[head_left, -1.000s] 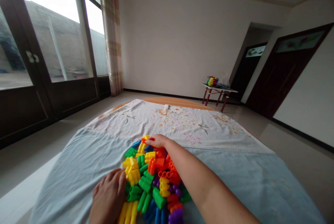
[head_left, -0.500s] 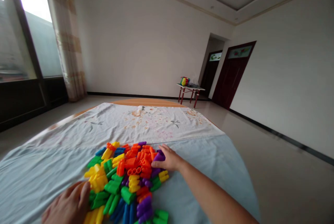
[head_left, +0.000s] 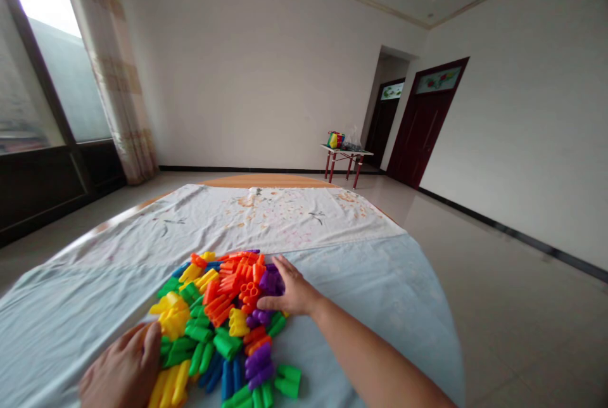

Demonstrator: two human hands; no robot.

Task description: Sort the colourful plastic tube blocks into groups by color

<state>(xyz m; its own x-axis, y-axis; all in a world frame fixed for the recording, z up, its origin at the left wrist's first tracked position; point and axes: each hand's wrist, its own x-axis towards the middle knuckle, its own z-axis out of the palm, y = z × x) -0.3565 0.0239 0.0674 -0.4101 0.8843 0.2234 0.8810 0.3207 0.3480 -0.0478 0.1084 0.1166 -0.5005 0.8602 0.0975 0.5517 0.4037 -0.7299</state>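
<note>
A pile of plastic bullet-shaped toy blocks, many in joined clusters, lies on the blue part of the cloth. My right hand (head_left: pixel 291 293) is at the pile's right edge, thumb and fingers apart around purple blocks (head_left: pixel 272 280), touching but not lifting them. Orange blocks (head_left: pixel 249 296) lie beside its thumb. My left hand (head_left: pixel 124 363) rests at the left edge, fingers stretched out, next to yellow blocks (head_left: pixel 171 316) and green blocks (head_left: pixel 179 352). Its fingertips are partly hidden. Blue blocks (head_left: pixel 231 377) and a purple cluster (head_left: pixel 259 365) lie nearer me.
The cloth (head_left: pixel 370 306) covers most of a round wooden table (head_left: pixel 266 180), with a white floral part at the far side. Beyond stands a small table (head_left: pixel 349 151) bearing a colourful bag (head_left: pixel 335 139). A curtain (head_left: pixel 111 72) hangs by the window at left.
My right hand has moved left, pushing purple and orange blocks closer into the pile. My left hand stays almost in place. The view has shifted slightly.
</note>
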